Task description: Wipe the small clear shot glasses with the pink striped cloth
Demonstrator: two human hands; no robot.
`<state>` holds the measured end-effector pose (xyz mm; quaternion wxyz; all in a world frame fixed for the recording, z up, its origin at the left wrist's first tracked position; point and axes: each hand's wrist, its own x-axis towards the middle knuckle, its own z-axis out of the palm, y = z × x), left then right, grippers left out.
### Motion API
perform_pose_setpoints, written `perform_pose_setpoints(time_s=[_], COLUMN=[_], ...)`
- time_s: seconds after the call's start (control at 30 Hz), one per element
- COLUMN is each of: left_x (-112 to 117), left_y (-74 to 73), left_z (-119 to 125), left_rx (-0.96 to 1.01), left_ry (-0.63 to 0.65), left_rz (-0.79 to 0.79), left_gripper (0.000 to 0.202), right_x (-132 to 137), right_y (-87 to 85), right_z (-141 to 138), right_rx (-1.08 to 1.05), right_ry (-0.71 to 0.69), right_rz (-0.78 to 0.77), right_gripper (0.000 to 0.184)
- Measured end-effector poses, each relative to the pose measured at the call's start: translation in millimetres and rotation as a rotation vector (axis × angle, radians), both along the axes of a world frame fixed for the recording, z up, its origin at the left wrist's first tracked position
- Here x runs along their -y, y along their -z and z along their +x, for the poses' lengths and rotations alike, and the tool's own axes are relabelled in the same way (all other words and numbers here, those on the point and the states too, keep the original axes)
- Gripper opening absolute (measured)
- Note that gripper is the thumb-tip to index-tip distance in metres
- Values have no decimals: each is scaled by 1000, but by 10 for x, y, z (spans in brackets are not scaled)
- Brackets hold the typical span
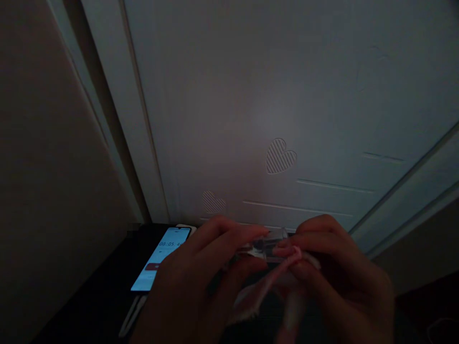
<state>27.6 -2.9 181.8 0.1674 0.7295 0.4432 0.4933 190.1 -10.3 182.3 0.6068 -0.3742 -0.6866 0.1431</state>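
Note:
Close to the lower middle of the view, my left hand (204,267) is closed around a small clear see-through container (276,236), fingers above and thumb below. Its open-looking end points right. My right hand (340,272) pinches a pink cloth (256,294) at that end, and a fold of it seems to reach into the container. The rest of the cloth hangs below between both hands, with a frayed-looking edge. Dim light hides the container's exact kind and what the dark spot inside it is.
A lit phone (163,255) showing a running-timer screen lies on a dark surface (89,296) at left, with a pale cable (132,315) below it. Behind stands a white panel (222,105) with engraved hearts (280,156). A brownish wall (53,157) rises at left.

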Motion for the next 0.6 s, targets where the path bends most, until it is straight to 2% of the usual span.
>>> perform_pose_setpoints(time_s=[0.17,0.27,0.4,0.6], left_x=[32,58,79,64], left_y=[-14,-27,-22,-14], left_z=[38,48,65,47], left_rx=[73,129,195,88], left_ry=[-18,-16,-77,-101], left_rz=[-13,-107,-195,-125], left_gripper=[20,19,22,14], right_x=[5,14,18,-1], right_y=[-6,-15,-15,-5], right_z=[-13,-25,-37,-39], right_rx=[4,0,-8,-5], right_ry=[0,-9,-8,9], right_rz=[7,19,24,21], right_gripper=[10,11,14,15])
